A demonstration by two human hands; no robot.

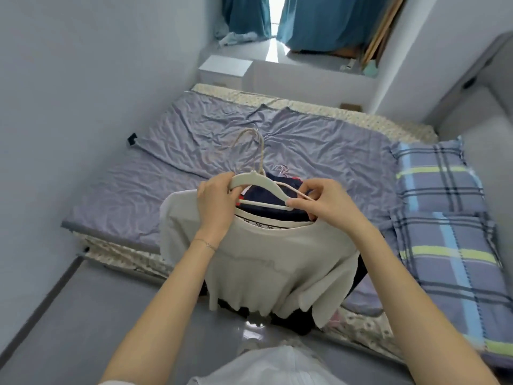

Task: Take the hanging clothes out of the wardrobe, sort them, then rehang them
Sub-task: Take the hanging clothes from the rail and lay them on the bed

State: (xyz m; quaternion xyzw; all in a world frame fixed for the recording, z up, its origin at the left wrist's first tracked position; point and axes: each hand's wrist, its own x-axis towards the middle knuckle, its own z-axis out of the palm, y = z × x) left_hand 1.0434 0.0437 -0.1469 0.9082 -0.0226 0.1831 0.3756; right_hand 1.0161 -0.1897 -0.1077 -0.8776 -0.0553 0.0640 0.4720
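Clothes are out and sorting is under way; rehanging looks yet to come. Left hand point(215, 201) grips the cream hanger point(258, 180) at its shoulder, right hand point(323, 202) pinches its other end. The cream T-shirt point(277, 259) hangs below the fingers, dark clothes point(277, 190) just beyond. Further out lies open bed sheet point(194, 151), with plaid pillows point(438, 176) to the right.

The bed point(361, 118) carries a lilac sheet point(166, 176), plaid bedding point(438, 176) and piled clothes point(266, 195).
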